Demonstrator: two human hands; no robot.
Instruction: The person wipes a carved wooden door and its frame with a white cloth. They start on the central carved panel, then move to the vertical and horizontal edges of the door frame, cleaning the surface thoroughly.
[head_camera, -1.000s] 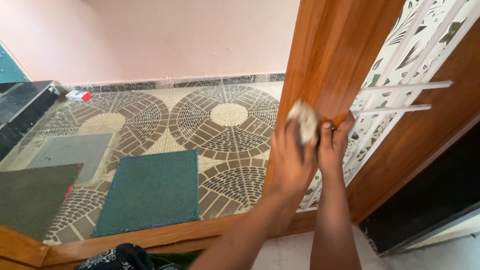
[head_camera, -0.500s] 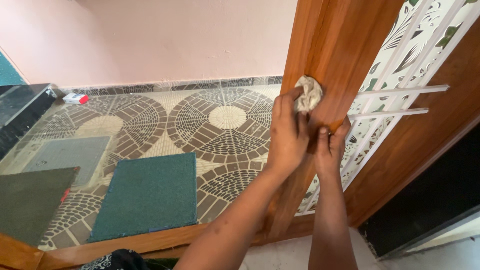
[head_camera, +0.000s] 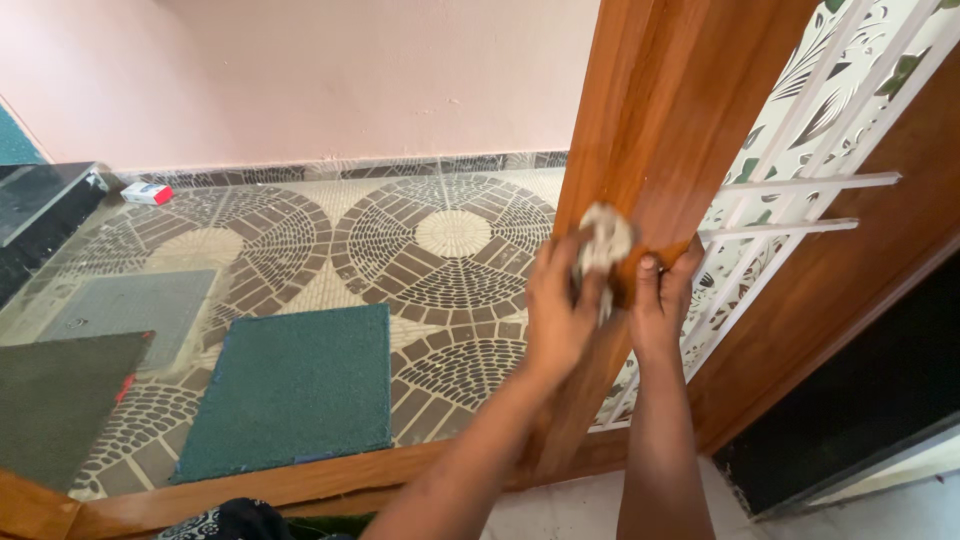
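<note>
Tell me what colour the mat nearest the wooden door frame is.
Dark green mat, lying on the patterned tile floor; the head view shows it.

One view only, head-worn, so no overlap with a second view can be given. The scene is seen from above, tilted steeply down and forward, at close range: both forearms enter from 6 o'clock. The wooden door frame (head_camera: 660, 120) is met at 1 o'clock, near the lens, and runs out of the top edge. The patterned tile floor (head_camera: 440, 240) fills the centre and 9 o'clock, further off; the pink wall (head_camera: 330, 70) closes the view at 12. A green mat (head_camera: 290, 385) lies at 7 o'clock. The white lattice panel (head_camera: 800, 130) is cut off at 2 o'clock.
</note>
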